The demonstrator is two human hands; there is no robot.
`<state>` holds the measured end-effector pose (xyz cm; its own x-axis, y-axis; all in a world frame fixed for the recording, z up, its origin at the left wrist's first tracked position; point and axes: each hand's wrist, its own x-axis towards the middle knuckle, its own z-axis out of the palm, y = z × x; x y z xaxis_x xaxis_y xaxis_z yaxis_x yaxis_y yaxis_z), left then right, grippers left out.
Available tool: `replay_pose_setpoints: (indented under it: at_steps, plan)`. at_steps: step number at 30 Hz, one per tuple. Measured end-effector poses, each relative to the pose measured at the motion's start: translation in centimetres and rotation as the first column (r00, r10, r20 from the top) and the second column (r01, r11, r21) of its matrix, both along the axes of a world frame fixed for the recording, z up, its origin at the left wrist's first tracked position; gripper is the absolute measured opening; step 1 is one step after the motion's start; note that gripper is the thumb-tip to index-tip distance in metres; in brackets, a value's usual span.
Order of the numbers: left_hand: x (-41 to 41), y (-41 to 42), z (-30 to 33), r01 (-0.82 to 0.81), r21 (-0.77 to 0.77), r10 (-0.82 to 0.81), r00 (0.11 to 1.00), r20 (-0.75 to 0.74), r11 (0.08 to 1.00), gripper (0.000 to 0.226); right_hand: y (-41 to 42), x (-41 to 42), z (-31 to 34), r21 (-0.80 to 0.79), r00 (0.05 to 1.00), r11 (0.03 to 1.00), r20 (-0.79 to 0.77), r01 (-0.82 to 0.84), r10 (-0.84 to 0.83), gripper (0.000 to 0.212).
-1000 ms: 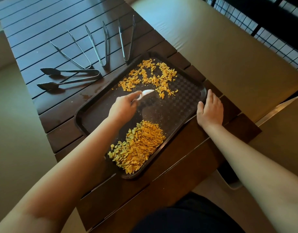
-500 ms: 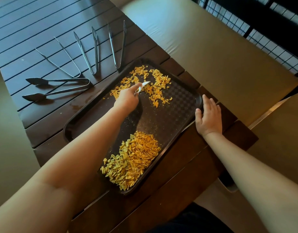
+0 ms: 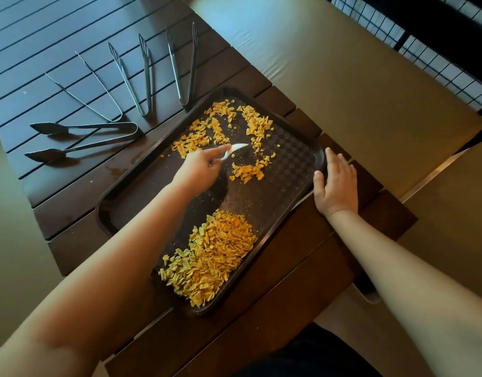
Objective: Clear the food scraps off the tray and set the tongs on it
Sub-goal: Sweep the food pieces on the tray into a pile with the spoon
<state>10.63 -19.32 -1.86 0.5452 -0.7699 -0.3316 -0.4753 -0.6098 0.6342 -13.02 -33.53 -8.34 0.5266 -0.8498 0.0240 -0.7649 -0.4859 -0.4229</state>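
Note:
A dark brown tray (image 3: 120, 210) lies at an angle on the slatted wooden table (image 3: 79, 213). Yellow food scraps sit on it in a big heap (image 3: 215, 254) at its near corner. Loose scattered scraps (image 3: 229, 126) cover its far end, and a small clump (image 3: 248, 170) lies between. My left hand (image 3: 199, 170) grips a small white scraper (image 3: 234, 149) whose tip points into the scattered scraps. My right hand (image 3: 335, 180) presses flat against the tray's right rim. Several metal tongs (image 3: 144, 74) lie on the table beyond the tray.
A wide-tipped pair of tongs (image 3: 82, 140) lies left of the tray's far corner. A beige cushioned bench (image 3: 343, 77) runs along the table's right side, with a black wire grid (image 3: 425, 39) behind it. A beige surface (image 3: 452, 213) sits at the right.
My left hand drew the scraper back from the far scraps toward me, leaving a small clump pulled toward the tray's middle. My right hand stayed on the rim.

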Motion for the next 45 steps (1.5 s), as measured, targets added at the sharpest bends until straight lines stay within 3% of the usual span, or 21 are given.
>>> replay_pose_setpoints:
  at_steps: [5,10,15,17,20,23,27,32,34,39,45]
  plan:
    - [-0.5,-2.1,-0.5,-0.009,0.047,0.008,1.0,0.026,0.999,0.045,0.1,0.0,-0.1,0.001,1.0,1.0,0.018,0.005,-0.005,0.062]
    - [-1.5,-1.9,-0.5,0.16,0.084,-0.163,0.987,0.019,0.983,0.045,0.0,0.0,0.0,-0.004,1.0,1.0,0.02,0.007,-0.007,0.062]
    - [-1.2,0.4,0.8,0.276,0.224,-0.297,0.953,0.064,0.935,0.044,-0.1,0.0,-0.2,-0.005,1.0,1.0,0.019,0.005,-0.005,0.062]
    - [-0.9,1.1,0.9,0.226,0.154,-0.234,0.972,0.037,0.962,0.042,-0.1,0.0,-0.2,-0.009,1.0,1.0,0.016,0.006,-0.006,0.061]
    - [0.0,1.7,0.5,-0.035,-0.037,0.036,0.999,0.03,0.999,0.039,-0.2,0.0,-0.2,-0.004,1.0,1.0,0.014,0.009,-0.009,0.061]
    - [0.6,1.8,-0.2,-0.178,-0.013,0.178,0.983,0.04,0.984,0.041,-0.1,0.0,-0.2,-0.007,1.0,1.0,0.009,0.009,-0.009,0.061]
    - [-0.3,2.5,-0.7,-0.121,0.021,0.122,0.993,-0.005,0.992,0.04,0.1,0.0,-0.1,-0.004,1.0,1.0,0.009,0.006,-0.006,0.062]
    - [-1.2,3.5,-0.5,0.095,0.118,-0.093,0.995,-0.019,0.989,0.041,0.1,0.0,0.0,-0.003,1.0,1.0,0.019,0.008,-0.008,0.062]
    - [-1.2,3.5,-0.4,0.061,0.077,-0.059,0.998,-0.031,0.995,0.04,0.1,0.0,0.1,-0.004,1.0,1.0,0.015,0.009,-0.009,0.062]
    - [-0.5,2.6,-0.5,-0.254,-0.036,0.253,0.966,-0.047,0.966,0.039,0.0,0.0,-0.1,0.002,1.0,1.0,0.007,0.011,-0.011,0.062]
    - [-1.8,0.9,-0.6,-0.103,0.0,0.103,0.993,-0.052,0.995,0.04,-0.1,0.0,0.0,0.001,1.0,1.0,0.004,0.016,-0.016,0.062]
